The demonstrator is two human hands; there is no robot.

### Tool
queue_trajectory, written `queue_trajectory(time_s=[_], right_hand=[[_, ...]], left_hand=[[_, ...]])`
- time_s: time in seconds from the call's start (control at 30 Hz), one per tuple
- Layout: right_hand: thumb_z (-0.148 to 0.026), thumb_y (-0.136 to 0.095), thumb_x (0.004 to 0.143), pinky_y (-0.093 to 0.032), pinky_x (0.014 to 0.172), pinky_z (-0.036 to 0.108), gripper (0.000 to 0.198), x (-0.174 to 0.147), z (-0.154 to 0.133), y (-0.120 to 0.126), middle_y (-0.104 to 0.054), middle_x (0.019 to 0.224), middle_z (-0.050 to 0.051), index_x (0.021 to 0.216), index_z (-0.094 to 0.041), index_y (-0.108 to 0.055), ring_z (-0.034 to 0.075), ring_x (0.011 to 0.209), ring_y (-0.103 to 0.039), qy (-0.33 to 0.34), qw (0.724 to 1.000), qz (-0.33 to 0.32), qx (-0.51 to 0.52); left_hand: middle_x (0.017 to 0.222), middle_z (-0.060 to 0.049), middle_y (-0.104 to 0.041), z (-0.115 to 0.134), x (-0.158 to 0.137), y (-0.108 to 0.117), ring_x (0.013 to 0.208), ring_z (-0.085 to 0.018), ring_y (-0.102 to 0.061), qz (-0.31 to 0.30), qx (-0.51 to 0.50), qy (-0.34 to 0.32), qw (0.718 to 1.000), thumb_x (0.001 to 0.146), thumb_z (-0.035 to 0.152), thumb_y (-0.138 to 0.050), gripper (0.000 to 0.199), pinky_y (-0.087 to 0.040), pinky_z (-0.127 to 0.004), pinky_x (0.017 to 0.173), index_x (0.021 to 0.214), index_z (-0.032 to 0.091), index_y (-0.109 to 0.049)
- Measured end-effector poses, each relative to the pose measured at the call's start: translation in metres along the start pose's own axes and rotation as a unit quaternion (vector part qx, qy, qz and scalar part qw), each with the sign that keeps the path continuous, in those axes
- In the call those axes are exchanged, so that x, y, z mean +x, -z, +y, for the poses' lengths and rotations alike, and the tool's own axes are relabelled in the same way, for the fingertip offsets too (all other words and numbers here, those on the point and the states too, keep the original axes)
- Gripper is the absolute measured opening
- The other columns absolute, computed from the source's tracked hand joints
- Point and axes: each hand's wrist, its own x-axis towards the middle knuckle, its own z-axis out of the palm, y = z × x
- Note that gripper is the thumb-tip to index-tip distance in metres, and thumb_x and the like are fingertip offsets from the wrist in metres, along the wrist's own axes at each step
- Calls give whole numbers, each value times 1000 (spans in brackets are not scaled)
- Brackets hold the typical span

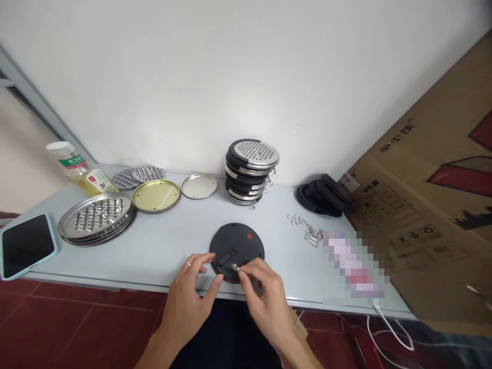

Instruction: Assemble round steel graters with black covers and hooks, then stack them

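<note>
In front of me a round black disc (241, 241) lies near the table's front edge, with an orange-red dot and a raised black bar on its face. My right hand (265, 287) pinches a small shiny metal piece (235, 267) between thumb and forefinger over the disc's lower part; its exact kind is too small to make out. At the disc's left edge is my left hand (194, 282), thumb and fingers apart, holding nothing. To the right lie several small wire rings (295, 220) and a little heap of metal wire hooks (313, 237).
Behind the disc rises a stack of black-rimmed graters (253, 154). Round grater plates (98, 218), a gold-coloured plate (156, 196), a silver plate (199, 185), a bottle (82, 169) and a phone (27, 245) stand left. Right are black rings (321, 197) and a cardboard box (423, 205).
</note>
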Motion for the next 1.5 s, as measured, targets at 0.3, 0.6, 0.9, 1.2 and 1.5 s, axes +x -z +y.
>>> queue_trajectory(time_s=[0.3,0.6,0.9,1.2,1.5], right_hand=[[-24,-51,96,-50,92,41,18,15,36,13,-71,110,9,94,-23,-68,26,108,-63,5,994,81,-77],[-22,-48,96,-52,87,38,20,-14,17,-1,-73,110,8,101,-23,-67,25,102,-67,18,992,68,-107],[-35,-51,97,-54,81,32,24,-24,-3,-14,-74,97,9,93,-22,-71,23,94,-70,-78,992,-6,103],[-44,-60,93,-50,61,27,30,12,13,27,-65,78,5,96,-19,-76,16,68,-61,-90,982,27,164],[-39,-55,96,-49,70,30,28,43,42,32,-70,90,8,95,-20,-76,21,81,-64,-49,997,43,48]], left_hand=[[112,-8,-61,7,12,-10,93,-24,-67,-31,101,38,994,86,46,-59,53,-56,-37,73,131,21,-45],[133,-14,-50,7,29,-19,115,-29,-61,8,18,38,999,84,42,-62,68,-55,-45,91,143,21,-34],[141,-15,-51,-18,66,-25,122,-27,-59,-50,-169,75,982,77,27,-67,65,-50,-47,103,137,19,-43],[135,-12,-59,-23,82,-21,127,-24,-57,-149,-227,-4,963,83,20,-63,48,-42,-46,113,130,20,-53],[132,-12,-56,5,58,-18,123,-31,-54,-43,51,-27,997,86,37,-62,56,-44,-53,106,137,21,-47]])
